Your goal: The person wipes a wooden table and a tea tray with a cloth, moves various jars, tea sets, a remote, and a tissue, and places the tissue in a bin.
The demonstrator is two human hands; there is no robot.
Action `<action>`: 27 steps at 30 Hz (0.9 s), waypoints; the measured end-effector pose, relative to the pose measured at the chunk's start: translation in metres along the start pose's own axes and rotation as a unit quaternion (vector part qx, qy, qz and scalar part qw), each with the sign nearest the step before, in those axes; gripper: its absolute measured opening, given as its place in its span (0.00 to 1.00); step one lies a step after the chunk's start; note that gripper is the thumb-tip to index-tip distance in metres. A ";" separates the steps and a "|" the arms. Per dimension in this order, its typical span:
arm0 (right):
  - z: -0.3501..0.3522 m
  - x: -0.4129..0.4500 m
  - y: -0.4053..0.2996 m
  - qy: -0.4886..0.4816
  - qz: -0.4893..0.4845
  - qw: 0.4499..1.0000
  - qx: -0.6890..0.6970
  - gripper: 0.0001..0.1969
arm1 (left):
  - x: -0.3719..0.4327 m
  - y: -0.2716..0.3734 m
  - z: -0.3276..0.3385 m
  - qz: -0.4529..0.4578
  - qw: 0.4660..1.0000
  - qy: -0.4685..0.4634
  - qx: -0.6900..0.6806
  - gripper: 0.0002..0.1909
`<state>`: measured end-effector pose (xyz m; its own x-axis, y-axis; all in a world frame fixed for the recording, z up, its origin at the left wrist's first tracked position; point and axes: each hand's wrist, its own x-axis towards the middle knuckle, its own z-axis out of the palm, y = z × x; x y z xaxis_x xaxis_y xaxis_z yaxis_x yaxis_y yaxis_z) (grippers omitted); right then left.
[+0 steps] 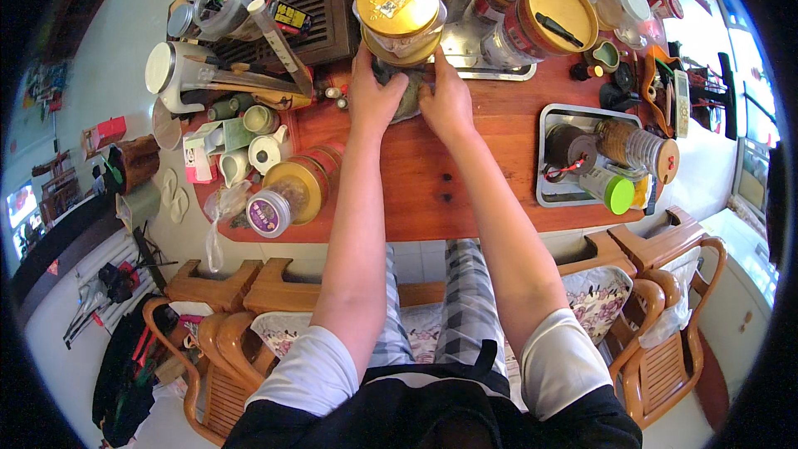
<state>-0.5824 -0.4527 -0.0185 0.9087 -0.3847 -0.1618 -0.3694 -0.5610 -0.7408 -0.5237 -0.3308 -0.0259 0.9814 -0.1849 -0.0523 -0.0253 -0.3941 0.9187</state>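
A jar with a gold screw lid (399, 3) stands at the far side of the bare wood before me, with a label on its lid. My left hand (371, 93) grips its lower left side, thumb pointing inward. On the opposite side my right hand (449, 96) holds it in the same way. Between my thumbs lies a grey-green cloth (408, 100), partly hidden by both hands. I cannot tell whether the cloth is pinched or just touched. The jar's lower body is mostly out of sight behind its lid and my fingers.
Right of the jar, a steel tray (499, 72) holds several jars, one with a black marker (559, 31) on its lid. A smaller tray (545, 199) bears a dark pot and containers. At left are a slatted tea tray (340, 25), brushes, a white teapot (268, 153) and gold-lidded jars (299, 184).
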 end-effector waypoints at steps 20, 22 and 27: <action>-0.007 -0.042 0.032 0.078 0.006 0.989 0.126 0.29 | -0.051 0.000 0.013 -0.044 0.990 0.103 0.081 0.20; -0.023 -0.067 0.055 0.101 0.019 0.991 0.087 0.26 | -0.073 0.021 0.029 0.010 0.993 0.079 0.085 0.12; -0.039 -0.091 0.105 0.152 0.016 0.986 -0.062 0.26 | -0.056 0.056 0.081 0.146 0.982 0.064 0.104 0.11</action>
<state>-0.7117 -0.5047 -0.0563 0.8035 -0.5944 0.0328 -0.4343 -0.6229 -0.6506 -0.5956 -0.4157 -0.0034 0.9419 -0.2077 0.2641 -0.3349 -0.5181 0.7870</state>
